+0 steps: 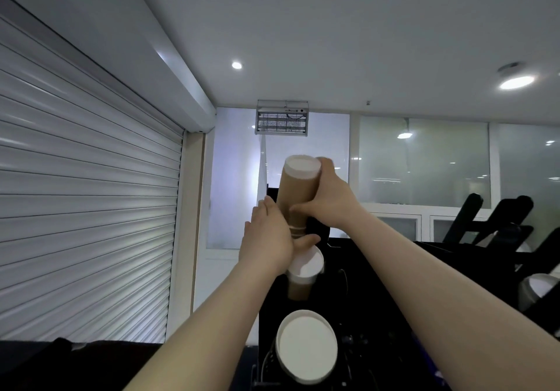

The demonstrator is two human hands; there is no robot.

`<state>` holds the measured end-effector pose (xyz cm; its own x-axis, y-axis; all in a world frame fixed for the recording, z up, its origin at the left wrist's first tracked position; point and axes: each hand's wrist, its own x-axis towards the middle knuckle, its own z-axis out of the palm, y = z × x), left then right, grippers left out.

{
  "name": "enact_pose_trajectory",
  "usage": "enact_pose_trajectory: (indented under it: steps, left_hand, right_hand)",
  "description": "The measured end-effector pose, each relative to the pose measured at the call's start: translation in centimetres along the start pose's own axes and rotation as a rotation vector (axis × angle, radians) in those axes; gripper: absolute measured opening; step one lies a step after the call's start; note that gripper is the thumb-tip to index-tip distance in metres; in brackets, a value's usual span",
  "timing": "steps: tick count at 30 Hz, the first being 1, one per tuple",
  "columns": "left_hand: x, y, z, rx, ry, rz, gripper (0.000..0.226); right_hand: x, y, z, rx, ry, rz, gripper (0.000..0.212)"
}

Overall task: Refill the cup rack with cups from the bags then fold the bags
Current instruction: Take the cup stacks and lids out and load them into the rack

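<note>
Above the black cup rack (378,272), a stack of brown paper cups (298,192) is held roughly upright, rims down and white bases up. The right hand (328,201) wraps round the stack's middle with its thumb across the front. The left hand (266,239) clasps the lower end with its thumb hooked underneath, so both hands are closed on the one stack, close together.

The step in hand looks like the refill itself: feeding this stack into the rack's top slot, just above a smaller paper cup (304,268) seated in the rack. The left hand hides whether the lower end has entered the slot. The next move probably calls for lining the stack up with the slot and sliding it straight down without the nested cups separating. No bag is in view, so the folding seems yet to come.

A wider cup (307,345) sits lower in the rack. Left of the rack hangs a white roller shutter (91,184). Beyond the rack, high up, is an insect-killer lamp (281,118), with frosted glass panels (424,163) off to its right. The surface under the rack is dark and hard to make out.
</note>
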<state>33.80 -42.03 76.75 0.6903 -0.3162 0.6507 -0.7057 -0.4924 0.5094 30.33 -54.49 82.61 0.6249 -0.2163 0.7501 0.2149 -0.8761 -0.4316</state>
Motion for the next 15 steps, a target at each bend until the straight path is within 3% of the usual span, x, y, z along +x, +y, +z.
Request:
enact_pose_trajectory:
  steps: [4,6,9,11,15]
  left_hand:
    - [-0.2,-0.1,-0.1,0.028,-0.008,0.020,0.117]
    - [-0.2,-0.2,-0.1,0.032,-0.009,0.028,0.117]
    - [-0.2,-0.2,0.0,0.056,-0.007,0.033,0.118]
    - [-0.1,-0.1,0.0,0.068,-0.005,0.035,0.118]
    - [-0.1,0.0,-0.2,0.062,-0.010,0.040,0.112]
  right_hand:
    - [-0.7,1.2,1.1,-0.077,-0.181,0.051,0.093]
    - [-1.1,1.3,1.1,0.001,-0.164,0.050,0.093]
    - [-1.6,1.3,0.2,0.030,-0.033,-0.056,0.051]
    - [-1.9,1.4,-0.2,-0.091,-0.062,-0.126,0.030]
    - [-2.1,1.2,-0.5,-0.302,-0.235,-0.169,0.038]
